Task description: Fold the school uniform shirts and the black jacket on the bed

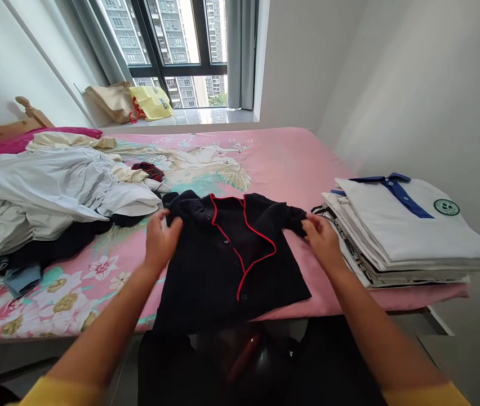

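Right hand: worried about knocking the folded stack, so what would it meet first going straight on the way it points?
The right hand would first meet the sleeve of the black red-piped jacket, which its fingertips seem already to touch, though depth is unclear here.

A long-sleeved navy jacket (218, 270) is laid out flat, front facing up, in the lower middle of the frame, on a pink floral bed sheet (282, 163). The collar is directed toward the top of the frame. The front is edged with red piping (261, 233), which is carried down in a V toward the hem (one side is slightly rumpled), and small dark buttons (226, 242) are set along the opening. The sleeve at the right of the frame is stretched outward, its cuff held by the fingers (310, 223) of the right hand (322, 242). The jacket's opposite edge is touched by the left hand (161, 242).
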`<state>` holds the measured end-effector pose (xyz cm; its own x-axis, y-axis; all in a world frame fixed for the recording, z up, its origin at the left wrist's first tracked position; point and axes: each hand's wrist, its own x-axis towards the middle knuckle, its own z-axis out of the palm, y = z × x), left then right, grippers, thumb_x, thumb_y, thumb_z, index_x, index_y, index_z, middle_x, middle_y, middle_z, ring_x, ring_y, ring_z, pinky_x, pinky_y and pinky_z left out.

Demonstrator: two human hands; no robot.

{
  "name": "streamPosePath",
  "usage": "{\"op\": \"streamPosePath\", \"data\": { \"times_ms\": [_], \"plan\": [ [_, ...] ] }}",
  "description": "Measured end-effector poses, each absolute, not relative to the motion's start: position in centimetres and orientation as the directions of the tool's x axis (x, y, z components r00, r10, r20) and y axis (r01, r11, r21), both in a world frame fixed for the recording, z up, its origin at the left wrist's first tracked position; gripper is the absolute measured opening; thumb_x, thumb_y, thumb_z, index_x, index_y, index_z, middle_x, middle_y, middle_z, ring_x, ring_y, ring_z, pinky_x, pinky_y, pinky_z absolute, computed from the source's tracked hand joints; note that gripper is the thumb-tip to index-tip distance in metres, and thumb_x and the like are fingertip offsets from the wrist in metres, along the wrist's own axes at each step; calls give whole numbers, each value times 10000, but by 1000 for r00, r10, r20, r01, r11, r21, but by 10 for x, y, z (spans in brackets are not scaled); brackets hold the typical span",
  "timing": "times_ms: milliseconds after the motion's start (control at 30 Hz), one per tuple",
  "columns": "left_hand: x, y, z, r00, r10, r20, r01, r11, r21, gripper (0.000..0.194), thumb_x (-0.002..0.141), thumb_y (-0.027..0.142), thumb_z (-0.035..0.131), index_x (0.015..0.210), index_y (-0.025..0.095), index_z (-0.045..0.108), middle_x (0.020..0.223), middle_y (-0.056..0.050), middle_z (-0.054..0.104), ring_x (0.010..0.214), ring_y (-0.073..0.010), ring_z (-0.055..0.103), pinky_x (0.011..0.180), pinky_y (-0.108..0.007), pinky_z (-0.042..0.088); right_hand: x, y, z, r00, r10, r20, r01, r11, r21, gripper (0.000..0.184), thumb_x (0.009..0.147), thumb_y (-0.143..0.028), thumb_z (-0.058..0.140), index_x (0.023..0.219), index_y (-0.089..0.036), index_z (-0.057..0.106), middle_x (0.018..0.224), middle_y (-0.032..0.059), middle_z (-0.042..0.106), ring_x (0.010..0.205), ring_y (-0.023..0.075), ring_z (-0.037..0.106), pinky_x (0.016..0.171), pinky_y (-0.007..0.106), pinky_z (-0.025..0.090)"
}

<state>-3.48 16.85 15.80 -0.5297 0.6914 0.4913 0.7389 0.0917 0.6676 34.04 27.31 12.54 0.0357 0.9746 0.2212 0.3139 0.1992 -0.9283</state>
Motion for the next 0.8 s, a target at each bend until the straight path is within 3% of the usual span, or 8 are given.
{"op": "streamPosePath", "data": {
  "times_ms": [67, 133, 200, 300, 433, 600, 800],
  "plan": [
    [-9, 110, 131, -140, 852, 505, 871, -137, 472, 381, 749, 414, 605, 1063, 207, 539, 1138, -89, 567, 1121, -232, 500, 988, -394, 380, 362, 217, 99, 41, 912, 409, 462, 345, -817, 313, 833, -354, 523, 1095, -183, 530, 1018, 79, 589, 910, 187, 568, 811, 374, 484],
    [9, 57, 107, 204, 930, 307, 883, -310, 352, 328, 742, 415, 621, 1016, 239, 583, 1141, -77, 584, 1123, -249, 500, 1006, -414, 359, 381, 167, 73, -175, 843, 509, 531, 516, -672, 268, 807, -285, 551, 1062, -202, 543, 1046, 86, 572, 985, 218, 550, 887, 430, 460],
    [17, 23, 93, 333, 929, 160, 883, -367, 292, 305, 788, 363, 578, 1071, 249, 587, 1170, -78, 584, 1126, -247, 504, 1013, -429, 346, 390, 136, 56, -414, 765, 493, 520, 644, -561, 290, 804, -206, 522, 1093, -227, 543, 1134, 89, 544, 1096, 234, 509, 952, 461, 430],
    [14, 9, 89, 284, 948, 147, 920, -312, 238, 280, 840, 297, 504, 1099, 235, 591, 1156, -89, 595, 1096, -238, 526, 970, -423, 389, 389, 130, 49, -550, 707, 443, 538, 707, -460, 358, 812, -162, 470, 1157, -239, 522, 1203, 88, 512, 1163, 231, 467, 983, 465, 413],
    [-1, 15, 92, 223, 958, 181, 947, -257, 191, 315, 825, 241, 495, 1124, 241, 594, 1148, -84, 599, 1081, -235, 537, 933, -395, 439, 383, 158, 56, -530, 749, 398, 651, 660, -374, 365, 799, -183, 471, 1159, -205, 521, 1164, 100, 520, 1117, 234, 478, 961, 443, 415],
    [-18, 5, 79, 258, 951, 169, 952, -280, 122, 562, 743, 35, 405, 1240, 263, 531, 1279, -64, 535, 1183, -213, 478, 995, -362, 408, 386, 175, 59, -492, 801, 342, 744, 590, -312, 509, 713, -99, 440, 1216, -168, 484, 1158, 101, 523, 1093, 240, 456, 929, 405, 397],
    [-22, 7, 85, 276, 958, 71, 961, -275, -24, 708, 687, -46, 364, 1297, 296, 474, 1270, -76, 529, 1126, -227, 502, 914, -369, 429, 384, 177, 79, -568, 784, 249, 743, 619, -254, 690, 634, -25, 387, 1286, -231, 476, 907, 55, 569, 845, 197, 524, 784, 320, 422]
  ]
}}
